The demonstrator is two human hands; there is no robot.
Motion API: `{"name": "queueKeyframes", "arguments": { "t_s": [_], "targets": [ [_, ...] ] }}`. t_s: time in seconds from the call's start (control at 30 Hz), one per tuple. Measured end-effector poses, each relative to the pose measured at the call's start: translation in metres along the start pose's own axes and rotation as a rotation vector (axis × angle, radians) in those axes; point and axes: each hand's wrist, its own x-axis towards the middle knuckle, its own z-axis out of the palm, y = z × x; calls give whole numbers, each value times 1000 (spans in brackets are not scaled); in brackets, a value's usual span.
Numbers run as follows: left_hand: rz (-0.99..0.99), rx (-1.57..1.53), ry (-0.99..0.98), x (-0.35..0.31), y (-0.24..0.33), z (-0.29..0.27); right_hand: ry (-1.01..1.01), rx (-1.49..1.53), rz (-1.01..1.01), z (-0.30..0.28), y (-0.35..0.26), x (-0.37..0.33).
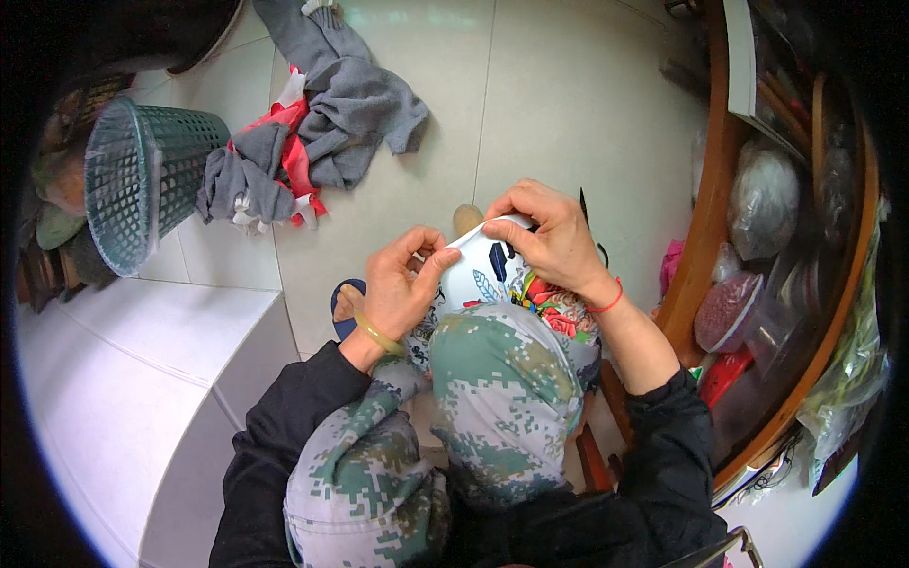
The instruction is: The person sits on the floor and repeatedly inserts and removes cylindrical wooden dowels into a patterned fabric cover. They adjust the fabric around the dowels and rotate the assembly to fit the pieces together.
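A white cloth printed with red flowers and a dark blue feather (485, 276) lies over my knees, its far edge lifted and stretched between my hands. My left hand (402, 284), with a yellowish bangle at the wrist, pinches the left end of that edge between thumb and fingers. On the other end my right hand (547, 232), wearing a red string bracelet, is closed in a similar pinch. The edge looks folded over. Just beyond it shows a small tan rounded thing (467, 220) whose kind I cannot make out. Camouflage trousers (502, 379) cover my legs.
Grey and red cloths (350, 114) lie heaped on the tiled floor (559, 104), beside a tipped green plastic basket (180, 137). A white step (142, 360) stands at left. Wooden shelving (696, 284) with plastic bags (763, 199) curves along the right. My foot wears a blue slipper (338, 310).
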Motion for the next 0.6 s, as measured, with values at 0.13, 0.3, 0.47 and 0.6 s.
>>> {"name": "queueKeyframes", "arguments": {
  "t_s": [0.13,0.3,0.47,0.6],
  "targets": [
    [33,-69,8,4,-14,7,-48,4,142,-6,4,5],
    [-100,-269,66,2,-25,10,77,-159,-164,-4,5,-9],
    [-35,-114,42,2,-14,5,-83,-365,-65,-14,23,-27],
    [327,146,-104,11,-3,14,-269,-300,82,-21,38,-21]
  ]
}}
